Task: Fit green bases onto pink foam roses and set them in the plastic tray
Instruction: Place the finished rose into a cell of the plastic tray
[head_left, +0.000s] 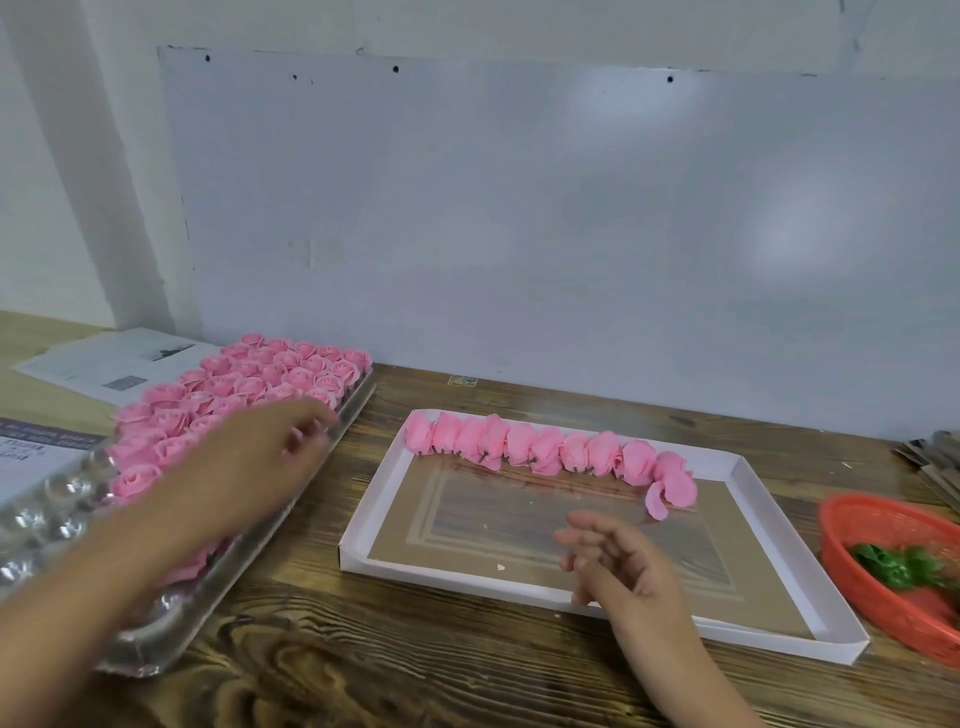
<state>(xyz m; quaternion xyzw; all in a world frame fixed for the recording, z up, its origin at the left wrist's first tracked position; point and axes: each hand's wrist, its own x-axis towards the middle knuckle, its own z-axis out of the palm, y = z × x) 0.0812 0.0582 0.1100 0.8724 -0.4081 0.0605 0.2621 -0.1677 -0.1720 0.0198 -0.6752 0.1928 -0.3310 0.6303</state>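
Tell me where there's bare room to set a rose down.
The white box is bare in front of its back row of roses. Bare wood lies between it and the plastic tray. The tray's rose-filled far end is crowded.

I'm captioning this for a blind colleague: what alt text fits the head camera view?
A person's left hand reaches over a clear plastic tray packed with pink foam roses; the right hand hovers open over a white cardboard tray holding one row of roses.
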